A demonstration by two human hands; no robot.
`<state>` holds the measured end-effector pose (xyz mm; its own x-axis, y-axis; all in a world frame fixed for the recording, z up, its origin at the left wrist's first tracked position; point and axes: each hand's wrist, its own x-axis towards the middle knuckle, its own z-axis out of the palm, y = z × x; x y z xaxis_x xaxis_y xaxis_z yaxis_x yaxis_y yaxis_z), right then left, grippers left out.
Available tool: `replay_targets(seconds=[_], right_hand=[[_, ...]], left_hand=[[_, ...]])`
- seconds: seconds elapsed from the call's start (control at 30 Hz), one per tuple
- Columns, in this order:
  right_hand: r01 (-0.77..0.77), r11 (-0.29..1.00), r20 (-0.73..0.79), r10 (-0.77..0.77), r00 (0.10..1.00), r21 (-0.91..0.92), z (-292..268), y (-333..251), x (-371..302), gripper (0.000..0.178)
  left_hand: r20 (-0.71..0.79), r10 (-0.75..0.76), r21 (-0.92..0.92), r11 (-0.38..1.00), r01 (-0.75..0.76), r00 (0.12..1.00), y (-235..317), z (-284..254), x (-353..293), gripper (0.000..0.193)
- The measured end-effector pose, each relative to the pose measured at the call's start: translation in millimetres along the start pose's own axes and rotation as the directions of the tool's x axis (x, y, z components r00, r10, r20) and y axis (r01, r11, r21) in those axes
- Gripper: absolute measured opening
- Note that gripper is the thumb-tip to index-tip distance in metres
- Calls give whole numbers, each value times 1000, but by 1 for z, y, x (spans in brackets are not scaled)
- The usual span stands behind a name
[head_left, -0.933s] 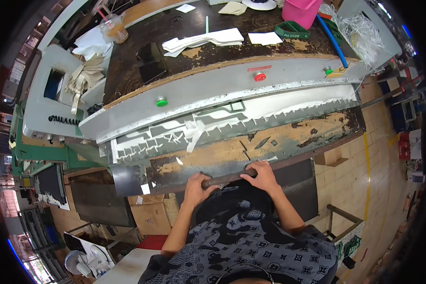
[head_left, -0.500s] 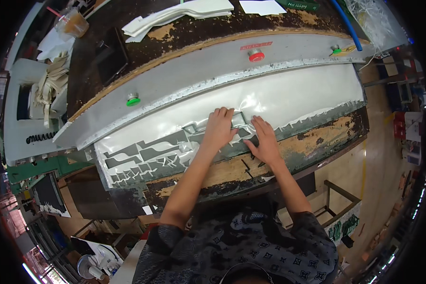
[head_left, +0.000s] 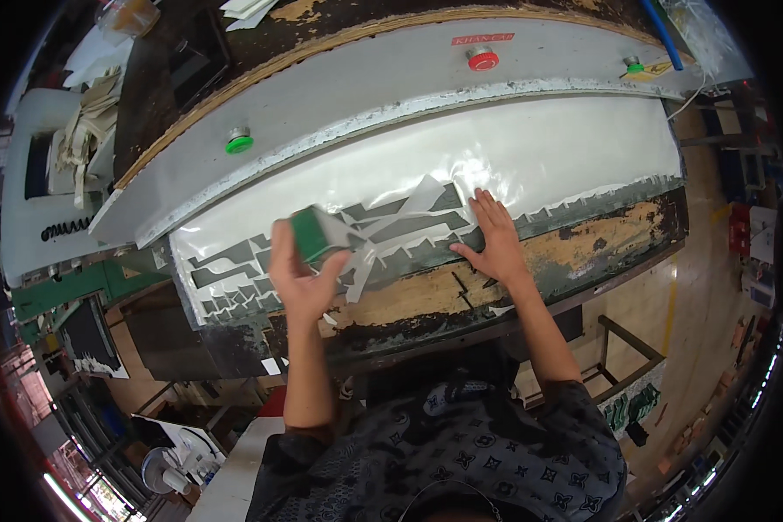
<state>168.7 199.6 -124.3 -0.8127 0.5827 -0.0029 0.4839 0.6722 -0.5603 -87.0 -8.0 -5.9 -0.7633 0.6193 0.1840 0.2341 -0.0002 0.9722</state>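
Observation:
A glossy white sheet lies along the bench, its near part cut into shaped openings with dark surface showing through. Over its left part, my left hand is closed around a green block-like piece, slightly blurred; its exact kind is unclear. Pale loose offcuts lie or hang beside this hand. Another pale strip slants over the cut openings farther right. My right hand rests with fingers stretched on the sheet, just right of the openings, and holds nothing.
Behind the sheet runs a grey machine beam with a red button and green buttons. The worn board edge faces me, with small dark scraps. Stacked pale strips sit at the far left.
My left hand has moved left and now grips the green piece. Cut openings where it was are uncovered, with a loose strip across them. My right hand stays near its place, flatter.

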Motion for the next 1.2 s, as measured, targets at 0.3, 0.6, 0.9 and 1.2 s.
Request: replay_targets(seconds=[0.3, 0.6, 0.9, 1.2], right_hand=[[-150, 885, -76, 204, 976, 440, 23, -47, 62, 47], [-184, 598, -218, 535, 816, 780, 17, -12, 63, 27], [-87, 814, -448, 401, 799, 574, -73, 8, 10, 23], [-78, 744, -425, 461, 779, 664, -47, 93, 6, 21]], left_hand=[[-164, 80, 27, 997, -76, 983, 28, -45, -49, 67], [562, -120, 524, 817, -240, 818, 47, -35, -95, 64], [630, -401, 706, 652, -276, 665, -28, 39, -126, 64], [491, 774, 456, 161, -875, 399, 247, 131, 221, 19]])
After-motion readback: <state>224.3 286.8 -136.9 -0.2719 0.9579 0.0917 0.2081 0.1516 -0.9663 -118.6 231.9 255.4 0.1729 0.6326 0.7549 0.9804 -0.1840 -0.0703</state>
